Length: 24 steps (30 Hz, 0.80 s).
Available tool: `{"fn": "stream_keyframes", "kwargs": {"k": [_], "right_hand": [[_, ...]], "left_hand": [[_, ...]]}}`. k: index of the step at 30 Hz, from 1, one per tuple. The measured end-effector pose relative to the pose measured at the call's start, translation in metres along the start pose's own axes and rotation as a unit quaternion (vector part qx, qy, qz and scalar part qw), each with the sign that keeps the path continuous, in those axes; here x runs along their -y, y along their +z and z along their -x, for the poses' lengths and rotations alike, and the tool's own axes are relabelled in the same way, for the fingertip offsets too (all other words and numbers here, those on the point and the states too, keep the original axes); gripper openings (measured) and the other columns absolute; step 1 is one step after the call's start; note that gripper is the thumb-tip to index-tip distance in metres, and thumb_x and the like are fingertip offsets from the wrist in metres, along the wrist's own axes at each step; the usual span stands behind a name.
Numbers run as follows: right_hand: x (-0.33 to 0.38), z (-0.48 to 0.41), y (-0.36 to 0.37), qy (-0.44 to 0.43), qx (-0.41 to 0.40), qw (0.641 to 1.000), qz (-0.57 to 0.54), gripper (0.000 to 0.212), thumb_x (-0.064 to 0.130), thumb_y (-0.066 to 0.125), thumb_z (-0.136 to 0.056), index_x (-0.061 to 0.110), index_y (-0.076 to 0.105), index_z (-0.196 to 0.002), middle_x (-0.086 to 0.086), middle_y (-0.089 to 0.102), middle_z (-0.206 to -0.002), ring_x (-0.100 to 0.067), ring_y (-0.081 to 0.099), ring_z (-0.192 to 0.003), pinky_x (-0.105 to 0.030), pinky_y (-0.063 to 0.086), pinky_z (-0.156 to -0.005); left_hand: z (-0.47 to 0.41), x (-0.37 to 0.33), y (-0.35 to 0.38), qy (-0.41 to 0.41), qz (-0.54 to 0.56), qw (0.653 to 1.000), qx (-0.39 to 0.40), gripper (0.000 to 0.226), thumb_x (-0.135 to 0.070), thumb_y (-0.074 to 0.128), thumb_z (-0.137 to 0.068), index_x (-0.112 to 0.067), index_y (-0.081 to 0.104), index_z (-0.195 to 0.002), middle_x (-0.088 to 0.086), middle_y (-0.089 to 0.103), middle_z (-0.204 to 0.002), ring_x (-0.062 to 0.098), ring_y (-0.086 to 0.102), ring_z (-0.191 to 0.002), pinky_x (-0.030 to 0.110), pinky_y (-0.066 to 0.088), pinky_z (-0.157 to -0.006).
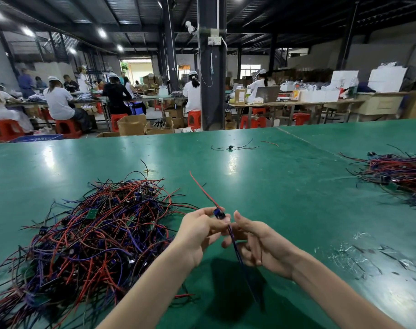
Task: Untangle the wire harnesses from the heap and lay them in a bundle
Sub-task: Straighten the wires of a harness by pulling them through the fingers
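Note:
A big tangled heap of red, black and purple wire harnesses (88, 238) with small green boards lies on the green table at the left. My left hand (200, 233) pinches the blue connector of one wire harness (219, 213) lifted above the table. Its red lead sticks up and away to the left, and its dark leads hang down between my hands. My right hand (256, 243) is just to the right, fingers loosely curled around the hanging dark leads. A bundle of laid-out harnesses (399, 174) rests at the right edge.
One loose harness (230, 147) and a short red wire (271, 143) lie far across the green table (297, 198). Crumpled clear plastic film (354, 255) lies to my right. Beyond the table stand a dark pillar, cardboard boxes, red stools and several seated workers.

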State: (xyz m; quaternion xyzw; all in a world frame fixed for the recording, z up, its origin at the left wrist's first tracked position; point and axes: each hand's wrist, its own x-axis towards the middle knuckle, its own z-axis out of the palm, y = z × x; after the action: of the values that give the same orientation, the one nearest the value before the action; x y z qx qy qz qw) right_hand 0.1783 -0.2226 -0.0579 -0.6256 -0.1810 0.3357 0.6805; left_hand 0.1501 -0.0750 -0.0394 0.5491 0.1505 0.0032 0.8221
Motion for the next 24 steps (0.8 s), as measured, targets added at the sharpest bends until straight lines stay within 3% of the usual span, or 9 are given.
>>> {"fn": "stream_keyframes", "kwargs": {"k": [3,6,13,17,21,24], "right_hand": [[-0.004,0.000,0.004,-0.021,-0.059,0.998,0.009,0.046,0.047,0.061,-0.076,0.009,0.062,-0.104,-0.002,0.068,-0.080,-0.007,0.034,-0.037,-0.014,0.023,-0.034],[-0.007,0.000,0.006,-0.046,-0.075,0.996,-0.011,0.034,0.036,0.066,-0.073,0.009,0.060,-0.093,-0.002,0.063,-0.066,-0.006,0.033,-0.032,-0.012,0.023,-0.032],[-0.006,-0.002,0.008,-0.048,-0.083,0.994,-0.050,0.017,0.020,0.067,-0.076,0.006,0.059,-0.082,-0.007,0.057,-0.056,-0.006,0.035,-0.029,-0.011,0.023,-0.030],[-0.011,-0.004,0.008,-0.021,-0.103,0.993,-0.061,0.009,0.013,0.062,-0.086,0.010,0.055,-0.081,-0.007,0.056,-0.060,-0.005,0.036,-0.030,-0.010,0.022,-0.032],[-0.010,-0.005,0.005,-0.017,-0.110,0.992,-0.054,0.002,0.008,0.057,-0.090,0.007,0.057,-0.088,-0.007,0.057,-0.062,-0.005,0.034,-0.030,-0.011,0.021,-0.031],[-0.012,-0.006,0.005,-0.029,-0.114,0.993,-0.030,0.007,0.005,0.055,-0.092,0.004,0.061,-0.094,-0.005,0.056,-0.058,-0.004,0.030,-0.029,-0.011,0.019,-0.029]], "left_hand": [[0.001,0.006,0.002,0.017,-0.081,0.996,-0.021,0.031,0.013,0.061,-0.075,-0.016,0.064,-0.083,-0.007,0.068,-0.064,0.008,0.058,-0.064,0.023,0.041,-0.067],[0.002,0.008,0.001,0.021,-0.120,0.992,-0.022,0.030,0.013,0.057,-0.076,-0.017,0.062,-0.077,-0.008,0.065,-0.063,0.009,0.049,-0.064,0.021,0.034,-0.059],[0.001,-0.002,-0.009,0.000,-0.193,0.979,0.073,0.028,0.012,0.060,-0.081,-0.016,0.062,-0.082,-0.010,0.064,-0.059,0.003,0.055,-0.058,0.017,0.041,-0.060],[0.003,-0.007,-0.014,-0.033,-0.217,0.967,0.125,0.042,0.023,0.050,-0.080,-0.015,0.062,-0.089,-0.006,0.069,-0.071,0.006,0.063,-0.064,0.017,0.044,-0.065],[0.004,-0.008,-0.012,-0.038,-0.238,0.962,0.125,0.052,0.025,0.038,-0.075,-0.016,0.063,-0.094,0.004,0.063,-0.094,0.016,0.055,-0.086,0.018,0.040,-0.061],[0.002,-0.013,-0.011,-0.044,-0.188,0.978,0.084,0.046,0.019,0.035,-0.078,-0.013,0.064,-0.094,0.005,0.062,-0.095,0.014,0.057,-0.082,0.022,0.041,-0.066]]}}
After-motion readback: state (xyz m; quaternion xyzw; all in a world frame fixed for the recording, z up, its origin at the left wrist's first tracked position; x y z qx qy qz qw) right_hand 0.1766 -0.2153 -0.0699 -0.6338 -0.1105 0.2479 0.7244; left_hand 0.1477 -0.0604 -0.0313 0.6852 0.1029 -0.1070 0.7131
